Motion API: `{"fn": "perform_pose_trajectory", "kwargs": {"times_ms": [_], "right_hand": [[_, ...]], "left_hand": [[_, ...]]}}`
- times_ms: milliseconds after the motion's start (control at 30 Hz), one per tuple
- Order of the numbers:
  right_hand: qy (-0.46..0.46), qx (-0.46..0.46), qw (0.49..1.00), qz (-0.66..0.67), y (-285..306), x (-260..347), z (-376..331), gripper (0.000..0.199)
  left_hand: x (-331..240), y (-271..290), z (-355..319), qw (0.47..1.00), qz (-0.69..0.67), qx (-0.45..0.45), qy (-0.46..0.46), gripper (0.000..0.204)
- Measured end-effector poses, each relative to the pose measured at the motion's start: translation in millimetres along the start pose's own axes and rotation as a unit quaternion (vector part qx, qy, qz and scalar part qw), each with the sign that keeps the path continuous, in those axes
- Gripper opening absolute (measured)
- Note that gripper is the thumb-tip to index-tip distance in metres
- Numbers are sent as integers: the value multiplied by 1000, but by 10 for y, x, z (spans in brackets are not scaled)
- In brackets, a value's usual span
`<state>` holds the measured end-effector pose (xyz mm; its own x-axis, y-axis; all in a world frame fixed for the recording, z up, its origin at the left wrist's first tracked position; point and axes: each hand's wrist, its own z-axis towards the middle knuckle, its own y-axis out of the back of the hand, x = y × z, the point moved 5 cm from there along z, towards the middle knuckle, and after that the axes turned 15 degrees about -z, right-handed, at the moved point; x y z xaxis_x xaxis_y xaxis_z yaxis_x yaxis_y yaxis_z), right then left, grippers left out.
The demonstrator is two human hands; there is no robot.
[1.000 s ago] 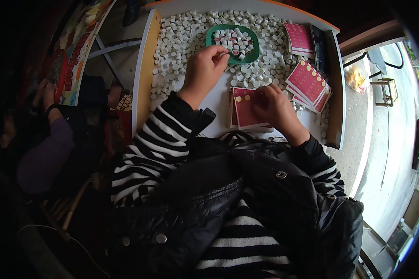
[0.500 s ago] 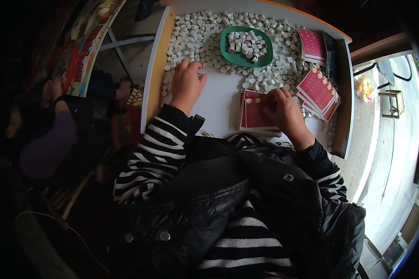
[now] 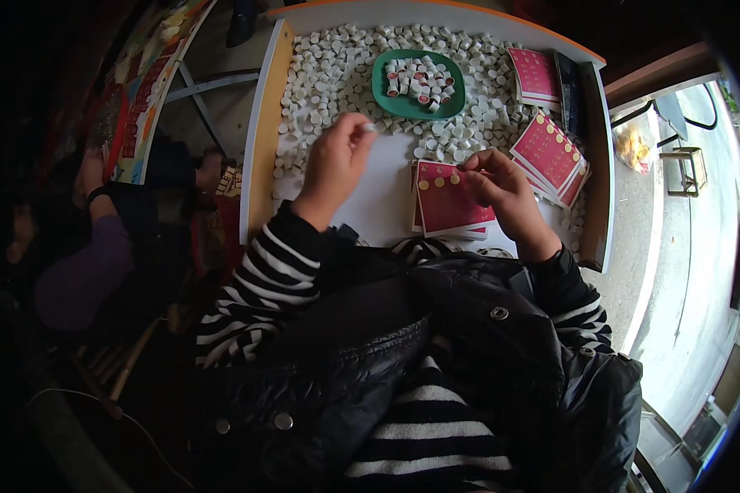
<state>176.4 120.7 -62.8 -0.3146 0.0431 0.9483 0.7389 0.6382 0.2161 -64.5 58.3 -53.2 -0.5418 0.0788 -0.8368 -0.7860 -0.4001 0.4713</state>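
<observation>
My left hand (image 3: pixel 337 167) is raised over the white tray floor, with a small white round cap (image 3: pixel 368 127) pinched between thumb and forefinger. My right hand (image 3: pixel 506 193) is closed in a pinch at the top edge of a stack of red cards (image 3: pixel 448 201), beside a row of round yellow spots. What its fingertips hold, if anything, is too small to make out. Beyond my hands, a green plate (image 3: pixel 378 85) carries several white caps (image 3: pixel 419 78), some showing red round faces.
Loose white caps (image 3: pixel 329 66) cover the far part of the walled tray (image 3: pixel 259 131). More red cards (image 3: pixel 551 156) lie fanned at the right, with another pile (image 3: pixel 534 74) behind them next to a dark flat object (image 3: pixel 569 94). At far left sits another person (image 3: pixel 90 255).
My left hand has lifted off the tray and moved right, holding the cap. My right hand has shifted along the top card, uncovering more yellow spots. The view has moved slightly.
</observation>
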Motion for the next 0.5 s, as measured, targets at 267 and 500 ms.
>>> {"fn": "perform_pose_trajectory", "kwargs": {"times_ms": [267, 500], "right_hand": [[-40, 151, 948, 277, -177, 432, -96, 27], [-43, 198, 929, 309, -258, 440, -92, 36]], "left_hand": [[-741, -219, -161, 966, -229, 93, -71, 28], [-771, -235, -154, 969, -184, 89, -137, 40]]}}
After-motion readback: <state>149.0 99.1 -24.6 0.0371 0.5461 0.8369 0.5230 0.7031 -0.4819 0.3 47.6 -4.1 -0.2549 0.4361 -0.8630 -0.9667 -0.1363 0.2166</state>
